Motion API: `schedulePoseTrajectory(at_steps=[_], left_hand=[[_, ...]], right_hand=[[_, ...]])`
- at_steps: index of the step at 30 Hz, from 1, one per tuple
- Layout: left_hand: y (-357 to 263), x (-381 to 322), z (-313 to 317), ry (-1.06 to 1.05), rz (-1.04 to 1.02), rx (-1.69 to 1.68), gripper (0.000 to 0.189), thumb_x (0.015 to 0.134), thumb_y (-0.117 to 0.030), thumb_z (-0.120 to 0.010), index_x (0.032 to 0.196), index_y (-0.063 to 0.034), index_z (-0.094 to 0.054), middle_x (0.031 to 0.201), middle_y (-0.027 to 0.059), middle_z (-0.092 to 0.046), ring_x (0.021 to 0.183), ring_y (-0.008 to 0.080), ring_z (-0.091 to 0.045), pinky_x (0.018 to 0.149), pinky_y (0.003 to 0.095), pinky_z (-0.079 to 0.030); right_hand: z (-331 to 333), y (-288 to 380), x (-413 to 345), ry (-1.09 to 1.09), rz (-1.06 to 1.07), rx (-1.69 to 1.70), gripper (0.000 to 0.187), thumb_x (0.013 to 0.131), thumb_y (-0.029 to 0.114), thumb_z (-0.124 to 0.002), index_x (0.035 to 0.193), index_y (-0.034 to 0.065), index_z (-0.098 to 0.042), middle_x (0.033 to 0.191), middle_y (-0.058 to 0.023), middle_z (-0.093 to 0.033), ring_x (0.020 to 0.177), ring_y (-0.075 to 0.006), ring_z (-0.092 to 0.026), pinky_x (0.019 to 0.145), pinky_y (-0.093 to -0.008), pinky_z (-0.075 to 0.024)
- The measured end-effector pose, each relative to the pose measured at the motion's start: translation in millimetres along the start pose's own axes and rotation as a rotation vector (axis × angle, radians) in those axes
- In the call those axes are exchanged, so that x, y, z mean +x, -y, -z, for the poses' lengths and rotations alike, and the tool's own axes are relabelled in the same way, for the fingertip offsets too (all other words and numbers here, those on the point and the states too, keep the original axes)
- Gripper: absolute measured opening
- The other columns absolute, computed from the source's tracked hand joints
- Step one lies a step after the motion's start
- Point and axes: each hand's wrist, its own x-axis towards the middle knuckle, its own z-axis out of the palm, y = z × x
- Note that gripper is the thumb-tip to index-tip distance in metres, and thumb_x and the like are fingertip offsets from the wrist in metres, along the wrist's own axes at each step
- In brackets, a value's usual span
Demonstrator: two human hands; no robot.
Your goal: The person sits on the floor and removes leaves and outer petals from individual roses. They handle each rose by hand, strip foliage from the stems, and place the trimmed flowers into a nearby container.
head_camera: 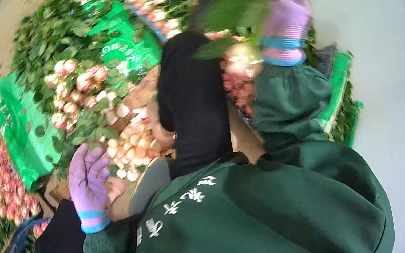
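My left hand (pixel 88 179), in a light purple knit glove with blue cuff bands, is raised palm up at the lower left, fingers parted and nothing in it. Just beyond it lie cut roses (pixel 75 84) with cream and pink heads and leafy stems. My right hand (pixel 284 2), gloved alike, is lifted at the upper right beside a blurred stem's green leaves (pixel 229 12). The fingers look closed around that stem, though blur hides the grip. Under the leaves a blurred cream rose head (pixel 241 58) shows near my right cuff.
Loose petals (pixel 137 146) are heaped between my knees. Green woven sacks (pixel 24 129) lie under the leafy roses. Bundled pink roses (pixel 9 185) stand at the far left, more roses (pixel 158 12) at the top. A pale smooth surface (pixel 395 92) runs along the right.
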Motion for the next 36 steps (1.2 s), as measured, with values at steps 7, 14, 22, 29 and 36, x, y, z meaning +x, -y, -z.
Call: schedulePoseTrajectory(at_steps=[7, 14, 22, 29, 36], left_hand=[[0.1, 17.0, 18.7, -0.110, 0.026, -0.153, 0.029, 0.093, -0.026, -0.053, 0.115, -0.0062, -0.053, 0.097, 0.0131, -0.063, 0.077, 0.0204, -0.064, 0.062, 0.0276, -0.051], [2.5, 35.8, 29.8, -0.243, 0.070, -0.090, 0.035, 0.094, -0.030, -0.050, 0.119, -0.0056, -0.049, 0.101, 0.0104, -0.063, 0.081, 0.0195, -0.063, 0.065, 0.0290, -0.050], [-18.9, 148.4, 62.5, -0.553, -0.172, 0.075, 0.030, 0.089, -0.021, -0.055, 0.114, -0.0050, -0.052, 0.092, 0.0067, -0.063, 0.068, 0.0159, -0.060, 0.060, 0.0266, -0.047], [-22.4, 273.0, 119.8, -0.731, 0.018, 1.187, 0.057, 0.078, -0.033, -0.059, 0.127, -0.0058, -0.051, 0.100, 0.0125, -0.067, 0.094, 0.0266, -0.063, 0.085, 0.0341, -0.046], [-18.8, 330.6, 143.6, -0.383, 0.046, 1.002, 0.031, 0.083, -0.022, -0.060, 0.107, -0.0023, -0.062, 0.075, 0.0089, -0.064, 0.060, 0.0179, -0.059, 0.053, 0.0306, -0.047]], right_hand=[[78.3, -203.1, -35.8, -0.006, -0.874, 0.173, 0.047, 0.083, 0.033, -0.065, 0.110, -0.0060, -0.059, 0.102, -0.0124, -0.062, 0.097, -0.0213, -0.061, 0.078, -0.0312, -0.0486], [63.3, -203.6, -53.1, 0.047, -0.641, -0.185, 0.056, 0.087, 0.027, -0.061, 0.134, 0.0021, -0.041, 0.134, -0.0153, -0.048, 0.118, -0.0227, -0.049, 0.100, -0.0317, -0.0367], [-68.4, 30.1, 5.3, 0.151, -0.242, 0.322, 0.038, 0.092, 0.014, -0.055, 0.128, 0.0030, -0.050, 0.126, -0.0084, -0.055, 0.115, -0.0153, -0.051, 0.098, -0.0276, -0.0382], [-143.1, 90.8, -18.5, 0.685, 0.067, 0.401, 0.032, 0.083, 0.001, -0.057, 0.115, 0.0016, -0.058, 0.118, -0.0149, -0.058, 0.113, -0.0278, -0.054, 0.097, -0.0346, -0.0398], [-152.8, 79.2, -20.7, 0.710, -0.152, 0.372, 0.031, 0.084, 0.002, -0.055, 0.115, 0.0012, -0.059, 0.120, -0.0151, -0.057, 0.114, -0.0255, -0.053, 0.098, -0.0334, -0.0384]])
